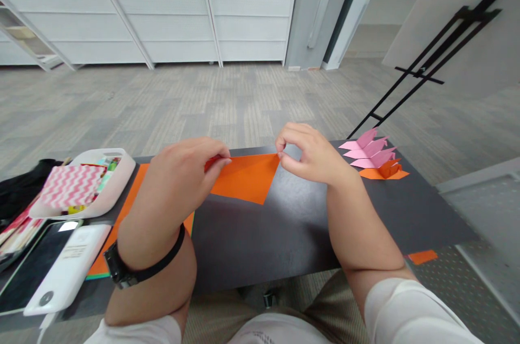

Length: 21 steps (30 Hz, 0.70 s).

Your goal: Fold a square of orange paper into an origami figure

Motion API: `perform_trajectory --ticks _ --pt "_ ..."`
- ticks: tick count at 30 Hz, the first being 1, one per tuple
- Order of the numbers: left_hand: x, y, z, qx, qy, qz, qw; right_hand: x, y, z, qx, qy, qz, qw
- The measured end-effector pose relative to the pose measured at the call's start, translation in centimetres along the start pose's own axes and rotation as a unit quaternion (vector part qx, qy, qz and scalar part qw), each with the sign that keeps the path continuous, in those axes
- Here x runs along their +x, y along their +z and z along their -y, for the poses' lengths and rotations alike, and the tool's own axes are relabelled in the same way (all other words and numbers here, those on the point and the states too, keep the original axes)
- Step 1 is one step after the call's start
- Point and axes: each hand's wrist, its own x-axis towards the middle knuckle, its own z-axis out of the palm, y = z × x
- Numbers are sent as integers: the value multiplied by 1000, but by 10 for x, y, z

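Observation:
An orange sheet of paper (246, 179) is held up over the far part of the dark table, stretched between my two hands. My left hand (182, 170) pinches its left end between thumb and fingers and hides part of it. At the sheet's upper right corner, the thumb and fingertip of my right hand (309, 151) are pinched together. Under my left forearm lies a stack of orange paper (130, 198) with a green edge showing. Right of my right hand stand several folded pink paper figures (369, 149) and an orange folded paper figure (385, 170).
On the left, a white basket (128, 170) holds a pink zigzag-patterned pouch and small items. A phone (34, 257) and a white power bank (69, 268) with a cable lie in front. An orange scrap (423, 257) is beyond the table's right front edge. A black-framed stand (422, 70) rises behind.

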Motion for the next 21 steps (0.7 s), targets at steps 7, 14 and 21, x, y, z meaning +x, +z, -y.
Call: perform_trajectory --ticks 7,14,21 --pt "-2 -3 3 16 1 -4 1000 -2 -2 -7 -1 6 1 1000" --pt "-3 -4 2 16 -8 -12 1000 -7 -11 -15 10 11 -53 998" --pt "2 2 -3 -9 13 -8 1000 2 13 -1 56 -8 -47 997"
